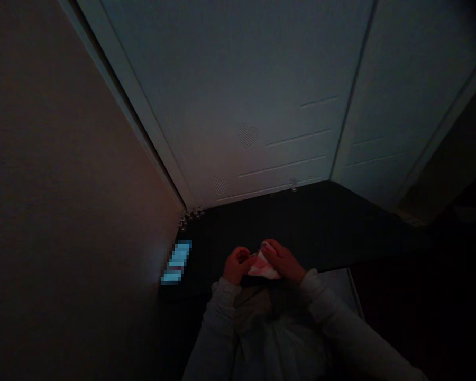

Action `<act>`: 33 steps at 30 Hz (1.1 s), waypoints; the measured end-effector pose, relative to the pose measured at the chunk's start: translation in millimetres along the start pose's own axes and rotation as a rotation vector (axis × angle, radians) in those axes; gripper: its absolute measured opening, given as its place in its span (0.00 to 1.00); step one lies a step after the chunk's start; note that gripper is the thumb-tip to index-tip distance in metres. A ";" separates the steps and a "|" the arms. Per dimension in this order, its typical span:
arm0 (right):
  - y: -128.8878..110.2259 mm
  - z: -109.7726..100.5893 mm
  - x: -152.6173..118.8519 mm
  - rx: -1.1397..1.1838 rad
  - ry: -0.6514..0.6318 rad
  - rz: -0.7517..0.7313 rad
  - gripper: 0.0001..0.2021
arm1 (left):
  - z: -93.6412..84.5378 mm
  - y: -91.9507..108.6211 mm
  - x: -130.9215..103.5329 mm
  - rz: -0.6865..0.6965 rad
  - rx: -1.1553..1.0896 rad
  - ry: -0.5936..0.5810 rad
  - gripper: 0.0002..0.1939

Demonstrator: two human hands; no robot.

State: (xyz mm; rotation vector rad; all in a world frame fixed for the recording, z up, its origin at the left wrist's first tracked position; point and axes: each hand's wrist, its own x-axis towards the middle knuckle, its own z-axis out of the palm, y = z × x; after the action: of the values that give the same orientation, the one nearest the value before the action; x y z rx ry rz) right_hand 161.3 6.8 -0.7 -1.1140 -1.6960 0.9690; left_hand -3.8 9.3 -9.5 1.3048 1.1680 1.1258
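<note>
Near the front edge of a dark table (238, 227), my right hand (283, 260) is wrapped round a pink and white cloth (265, 269). My left hand (238, 264) is at the cloth's left side, its fingers curled in a pinch. Between the two hands is a small, shiny thing, too dim to make out. The left fingertips seem to hold its near end. The cloth hangs below the fingers of my right hand.
A lit, blurred-out screen (177, 262) lies at the table's left end. Several small clear objects (190, 215) stand at the back left corner, and another one (294, 185) at the back edge. White panels (241, 79) rise behind; a wall (83, 211) is on the left.
</note>
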 end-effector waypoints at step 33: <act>8.0 -0.7 3.1 -0.005 -0.018 -0.005 0.15 | 0.0 4.4 -1.2 0.059 0.020 0.025 0.13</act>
State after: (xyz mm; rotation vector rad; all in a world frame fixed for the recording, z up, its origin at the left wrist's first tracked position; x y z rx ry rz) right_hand 163.4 12.2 -7.0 -1.1066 -1.7162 0.9746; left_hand -3.7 8.0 -5.2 1.3520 1.1684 1.1792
